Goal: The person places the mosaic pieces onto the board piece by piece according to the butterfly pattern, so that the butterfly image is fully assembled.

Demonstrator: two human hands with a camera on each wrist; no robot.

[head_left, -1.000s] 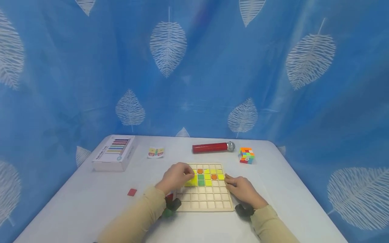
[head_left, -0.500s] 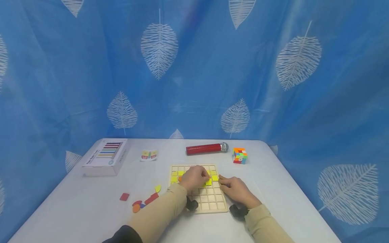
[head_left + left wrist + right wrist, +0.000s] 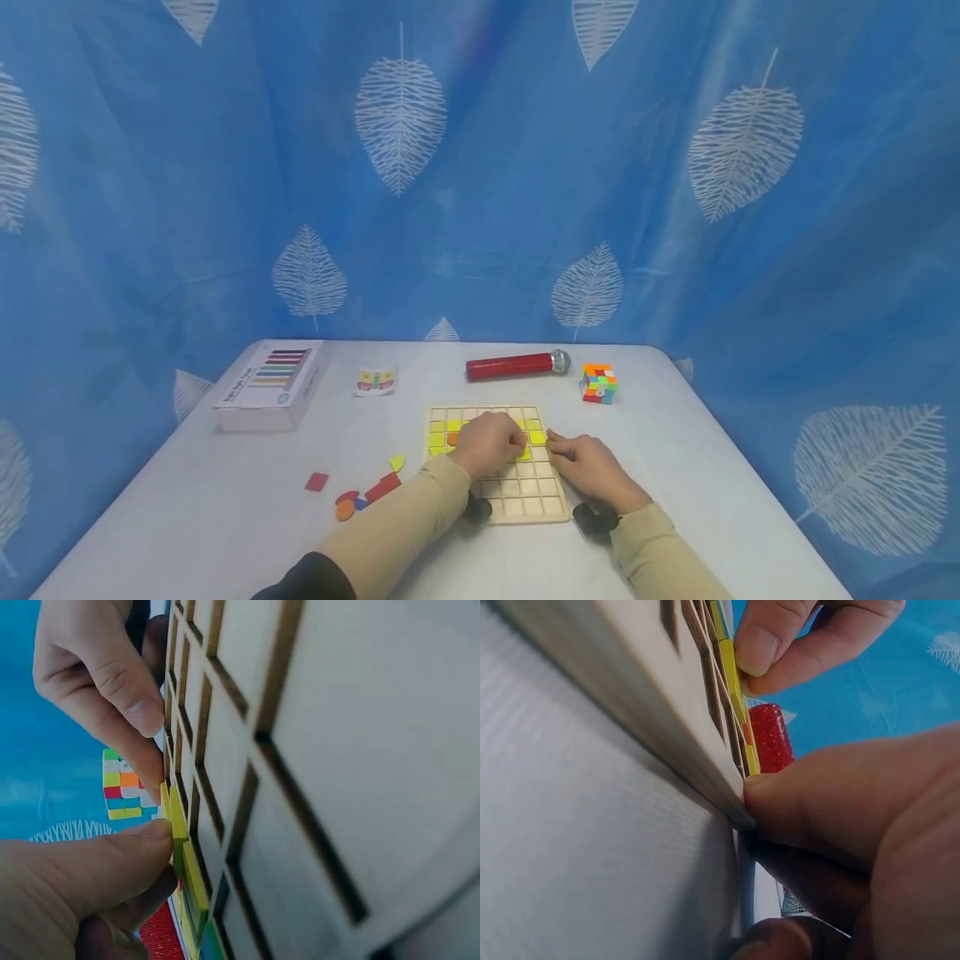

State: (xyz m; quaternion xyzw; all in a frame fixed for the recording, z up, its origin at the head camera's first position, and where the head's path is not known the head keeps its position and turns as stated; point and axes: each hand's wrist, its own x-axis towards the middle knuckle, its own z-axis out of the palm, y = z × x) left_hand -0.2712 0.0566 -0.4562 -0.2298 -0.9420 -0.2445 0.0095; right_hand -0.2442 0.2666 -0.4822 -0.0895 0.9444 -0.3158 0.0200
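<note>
Left-hand fingers (image 3: 135,847) pinch a yellow tile (image 3: 178,814) at the board (image 3: 531,506).

On my head feed: left sleeve (image 3: 401,517) long, plain tan, creased near wrist. Right sleeve (image 3: 663,550) same tan, cuff loose. Black band (image 3: 311,577) over left sleeve, cut by lower edge. I see rounded black unit (image 3: 477,508) at left wrist, similar dark unit (image 3: 595,521) at right. Left grip (image 3: 489,444), right grip (image 3: 592,471) bare.
</note>
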